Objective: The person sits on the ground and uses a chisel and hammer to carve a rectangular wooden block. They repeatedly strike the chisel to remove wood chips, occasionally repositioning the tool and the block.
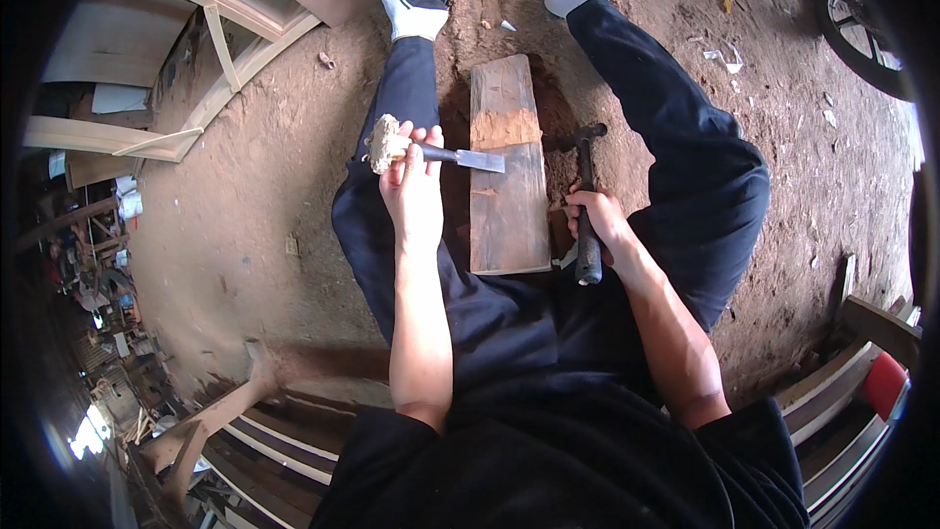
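Between my legs lies a weathered wooden board [511, 225], with a paler, freshly cut band across its upper part. My left hand [413, 171] is closed around a chisel [480, 161] with a dark handle and a flat metal blade. The chisel lies sideways, its blade over the board's left half; whether it touches the wood I cannot tell. A frayed, pale mushroomed end tops its handle. In my right hand [602, 220], just right of the board, is a hammer [587, 171] with a dark handle, its head pointing away from me.
Packed dirt ground [255, 186] surrounds the board, with scraps scattered on it. Wooden frames [211, 88] stand at the upper left. A wheel [862, 34] shows at the upper right. Slatted wooden benches [832, 402] flank me, a red object [884, 385] on the right one.
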A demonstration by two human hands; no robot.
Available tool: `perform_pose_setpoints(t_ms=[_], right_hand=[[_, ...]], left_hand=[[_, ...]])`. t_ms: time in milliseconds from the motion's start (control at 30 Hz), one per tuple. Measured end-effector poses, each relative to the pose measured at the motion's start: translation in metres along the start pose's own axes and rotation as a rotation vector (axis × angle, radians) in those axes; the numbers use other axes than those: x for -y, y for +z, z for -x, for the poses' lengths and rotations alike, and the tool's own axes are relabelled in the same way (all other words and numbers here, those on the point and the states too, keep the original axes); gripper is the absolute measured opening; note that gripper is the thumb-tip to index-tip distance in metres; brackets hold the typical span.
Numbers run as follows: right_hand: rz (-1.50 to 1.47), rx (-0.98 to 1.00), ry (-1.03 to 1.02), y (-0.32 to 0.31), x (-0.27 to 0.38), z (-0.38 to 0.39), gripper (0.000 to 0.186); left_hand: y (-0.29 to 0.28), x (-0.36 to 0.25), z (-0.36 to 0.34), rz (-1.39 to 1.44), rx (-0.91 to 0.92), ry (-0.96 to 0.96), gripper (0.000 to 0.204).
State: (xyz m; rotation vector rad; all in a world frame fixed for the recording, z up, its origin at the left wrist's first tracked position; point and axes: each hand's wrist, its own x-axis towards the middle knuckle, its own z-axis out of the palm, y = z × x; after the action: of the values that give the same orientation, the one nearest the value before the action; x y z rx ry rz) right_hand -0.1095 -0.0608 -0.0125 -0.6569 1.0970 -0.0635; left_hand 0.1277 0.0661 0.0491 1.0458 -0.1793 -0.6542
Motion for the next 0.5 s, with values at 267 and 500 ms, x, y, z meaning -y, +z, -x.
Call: perform_pose_setpoints(t_ms=[267, 500], right_hand=[[-0.023, -0.027, -0.012, -0.002, -0.001, -0.005, 0.014], [-0.016, -0.004, -0.033, -0.003, -0.003, -0.008, 0.013]], left_hand=[[0.019, -0.007, 0.0, -0.093, 0.1, 0.057, 0.041], [0.039, -0.003, -0.02, -0.387, 0.164, 0.229, 0.017]])
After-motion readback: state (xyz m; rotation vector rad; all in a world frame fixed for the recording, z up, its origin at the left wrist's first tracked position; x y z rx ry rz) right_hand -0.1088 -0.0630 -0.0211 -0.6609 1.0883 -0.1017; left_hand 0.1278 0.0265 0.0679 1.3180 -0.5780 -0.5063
